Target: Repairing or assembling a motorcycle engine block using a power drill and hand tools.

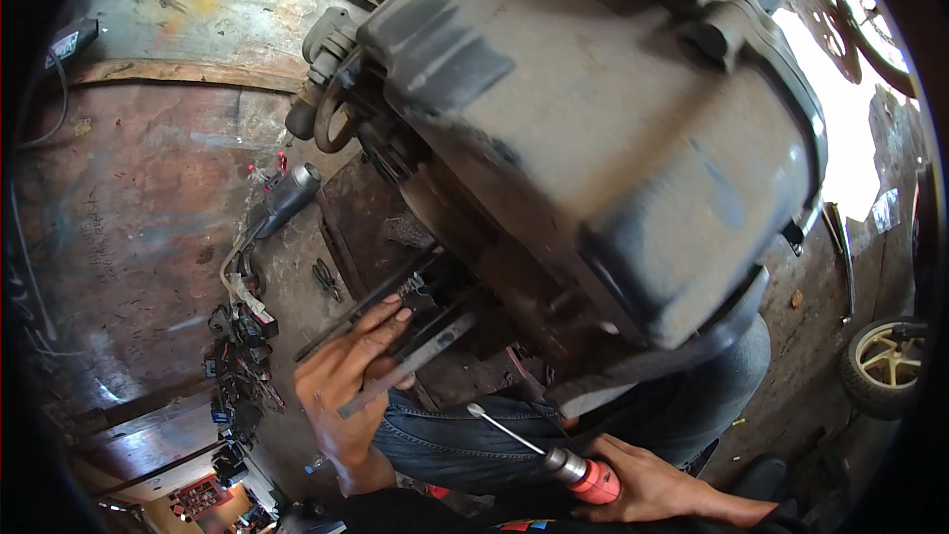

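A large, dusty dark plastic housing (593, 99) fills the upper middle, with grimy mechanical parts below its left side. Two flat metal bars (423, 349) stick out low from these parts, toward the lower left. My left hand (346, 376) is at the bars, its fingers bent in between them; one bar crosses in front of the palm. My right hand (638, 485) is wrapped round the red handle of a screwdriver (583, 475) above my lap. Its metal shaft points up and left, and its tip is apart from the housing.
Cables and small dark parts (242, 356) lie along the wall at left, near a grey cylindrical part (290, 200). Pliers (324, 279) rest on the floor. At right are a wheel with a tyre (885, 366) and a long metal rod (843, 262). My knees are under the housing.
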